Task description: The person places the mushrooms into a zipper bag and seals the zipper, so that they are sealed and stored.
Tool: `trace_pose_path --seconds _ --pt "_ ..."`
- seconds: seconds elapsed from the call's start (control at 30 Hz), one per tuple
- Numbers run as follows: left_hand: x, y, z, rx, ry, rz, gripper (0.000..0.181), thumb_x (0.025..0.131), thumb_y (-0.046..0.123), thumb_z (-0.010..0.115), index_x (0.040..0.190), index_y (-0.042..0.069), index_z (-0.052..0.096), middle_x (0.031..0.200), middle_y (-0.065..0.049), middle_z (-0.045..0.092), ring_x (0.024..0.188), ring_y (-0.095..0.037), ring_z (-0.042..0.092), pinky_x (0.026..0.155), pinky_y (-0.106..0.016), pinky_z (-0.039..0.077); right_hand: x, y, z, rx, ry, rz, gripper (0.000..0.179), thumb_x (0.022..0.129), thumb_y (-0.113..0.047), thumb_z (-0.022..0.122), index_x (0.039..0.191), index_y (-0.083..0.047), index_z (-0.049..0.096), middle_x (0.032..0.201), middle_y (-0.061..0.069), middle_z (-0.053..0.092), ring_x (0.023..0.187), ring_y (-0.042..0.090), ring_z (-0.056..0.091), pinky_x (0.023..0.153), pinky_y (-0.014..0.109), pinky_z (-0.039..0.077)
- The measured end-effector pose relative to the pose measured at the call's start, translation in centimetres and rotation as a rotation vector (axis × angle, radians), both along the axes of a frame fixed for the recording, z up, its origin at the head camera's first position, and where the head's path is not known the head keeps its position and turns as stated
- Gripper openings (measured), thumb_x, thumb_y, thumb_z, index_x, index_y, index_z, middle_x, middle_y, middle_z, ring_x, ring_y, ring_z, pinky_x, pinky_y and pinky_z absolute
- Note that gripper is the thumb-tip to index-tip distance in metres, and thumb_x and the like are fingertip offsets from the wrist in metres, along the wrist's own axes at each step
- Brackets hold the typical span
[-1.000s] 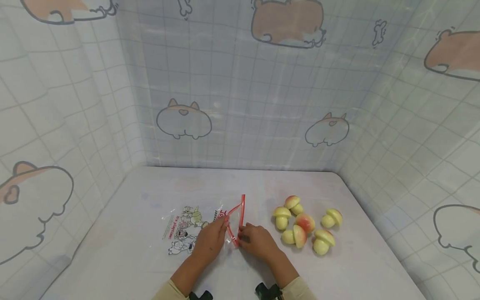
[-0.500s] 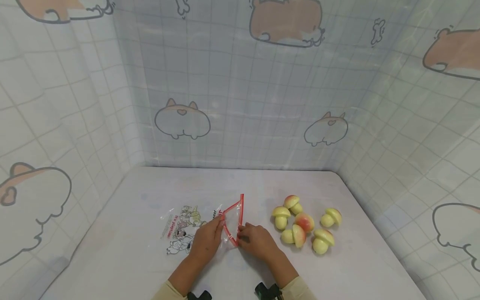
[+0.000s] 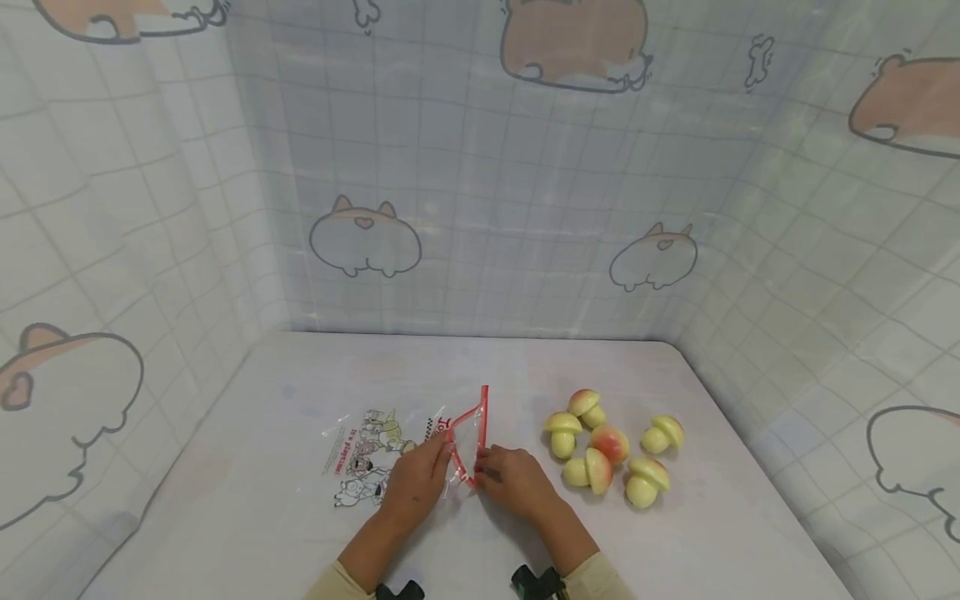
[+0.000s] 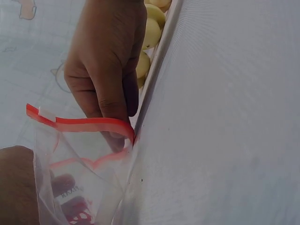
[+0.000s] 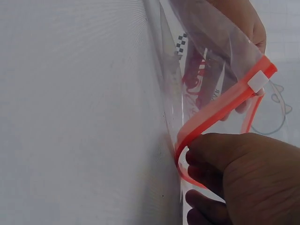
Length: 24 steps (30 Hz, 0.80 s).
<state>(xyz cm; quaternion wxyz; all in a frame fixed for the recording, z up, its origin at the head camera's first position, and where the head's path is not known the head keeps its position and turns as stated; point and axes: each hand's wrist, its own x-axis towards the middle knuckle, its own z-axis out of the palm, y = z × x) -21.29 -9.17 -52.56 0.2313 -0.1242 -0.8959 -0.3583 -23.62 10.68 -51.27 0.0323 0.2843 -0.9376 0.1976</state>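
Observation:
A clear plastic zip bag (image 3: 362,467) with cartoon print lies left of centre in the head view, its red-edged mouth (image 3: 484,417) spread into a gap facing right. My left hand (image 3: 417,485) grips the left side of the mouth; in the right wrist view its fingers show through the film. On the other side, my right hand (image 3: 517,483) pinches the red strip near its lower end, thumb and fingers at the edge (image 5: 201,119). A white slider (image 5: 258,82) sits near one end of the strip. Inside the bag only film and printing show.
Several mushroom-shaped pieces (image 3: 610,446), yellow-green with some reddish caps, lie on the white table (image 3: 300,375) just right of my right hand. Curtain-like walls (image 3: 480,250) with dog drawings enclose the back and both sides.
My left hand drew the bag's near edge slightly left, widening the mouth, then eased back a little. My right hand stays almost still on the strip.

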Motion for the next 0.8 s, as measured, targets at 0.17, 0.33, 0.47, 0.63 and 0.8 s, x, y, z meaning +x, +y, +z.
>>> trace_pose_path --seconds 0.17,0.33,0.47,0.63,0.8 --pt "-0.1 0.0 -0.1 0.003 0.023 -0.005 0.032 0.103 0.029 0.055 0.125 0.009 0.067 0.118 -0.006 0.072 0.114 -0.022 0.067 0.091 -0.039 0.057 0.1 0.2 0.1 -0.023 0.029 -0.010 0.022 0.092 -0.025 0.069 0.111 -0.017 0.076 0.121 -0.002 0.072 0.119 0.020 0.065 0.098 0.044 0.053" --pt "-0.1 0.0 -0.2 -0.007 0.023 0.002 0.033 0.103 0.031 0.055 0.127 0.011 0.067 0.119 -0.005 0.072 0.114 -0.022 0.067 0.092 -0.038 0.057 0.1 0.7 0.6 0.006 0.037 -0.028 0.031 0.092 -0.023 0.069 0.121 -0.014 0.073 0.126 0.000 0.069 0.122 0.023 0.062 0.099 0.046 0.052" --pt "-0.1 0.0 -0.2 -0.007 0.012 0.006 0.037 0.104 0.034 0.052 0.129 0.011 0.066 0.121 -0.005 0.071 0.116 -0.022 0.066 0.094 -0.039 0.056 0.0 1.1 1.0 0.029 0.011 -0.063 0.038 0.093 -0.027 0.069 0.130 -0.016 0.068 0.133 0.000 0.066 0.127 0.023 0.059 0.102 0.047 0.051" --pt "0.0 0.0 -0.1 0.001 -0.006 0.002 0.041 0.104 0.037 0.050 0.131 0.010 0.065 0.122 -0.005 0.071 0.117 -0.022 0.066 0.094 -0.040 0.055 -0.2 1.7 1.2 0.017 0.026 -0.113 0.045 0.092 -0.031 0.070 0.134 -0.015 0.064 0.135 0.003 0.064 0.127 0.025 0.059 0.101 0.048 0.051" --pt "0.0 0.0 -0.2 0.006 -0.019 -0.005 0.042 0.105 0.038 0.049 0.131 0.010 0.065 0.123 -0.004 0.071 0.118 -0.022 0.065 0.096 -0.040 0.054 -0.3 2.4 1.6 -0.012 0.073 -0.153 0.052 0.092 -0.032 0.071 0.138 -0.012 0.060 0.139 0.007 0.061 0.131 0.026 0.055 0.104 0.047 0.049"
